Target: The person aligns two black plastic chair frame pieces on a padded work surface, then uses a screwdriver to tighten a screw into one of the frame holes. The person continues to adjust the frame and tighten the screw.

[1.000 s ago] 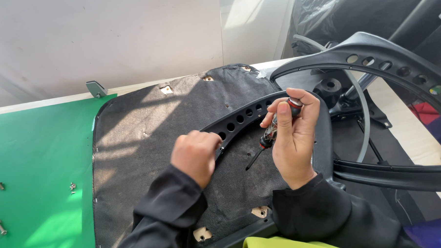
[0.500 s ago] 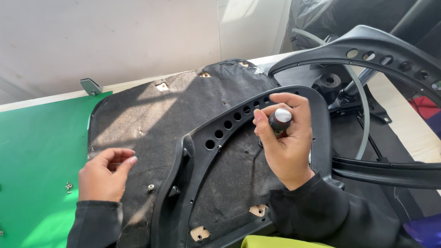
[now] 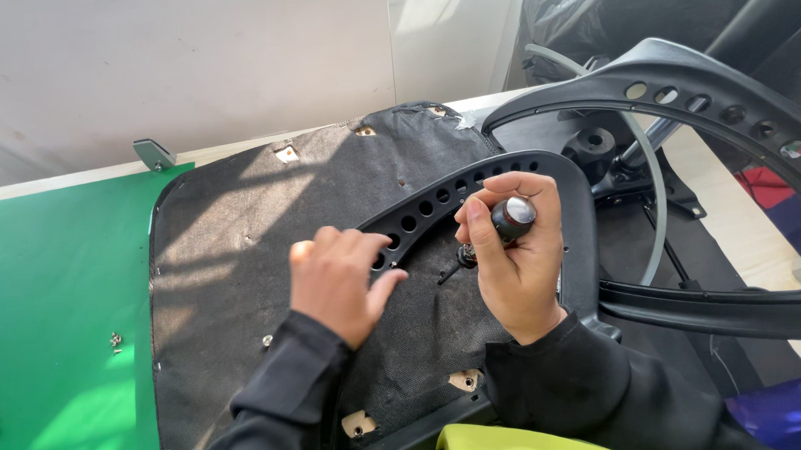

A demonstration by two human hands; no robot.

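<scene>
right hand [image 3: 513, 265] grips screwdriver [image 3: 507, 221], perhaps touching frame [image 3: 470, 189].

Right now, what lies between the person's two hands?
In the head view, the perforated black plastic frame runs between the left hand and the right hand, over dark fabric; the right hand holds a small screwdriver.

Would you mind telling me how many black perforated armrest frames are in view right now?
2. One armrest frame lies on the black seat underside, under the left hand and right hand, which grips a screwdriver. The other armrest frame stands at the right.
</scene>
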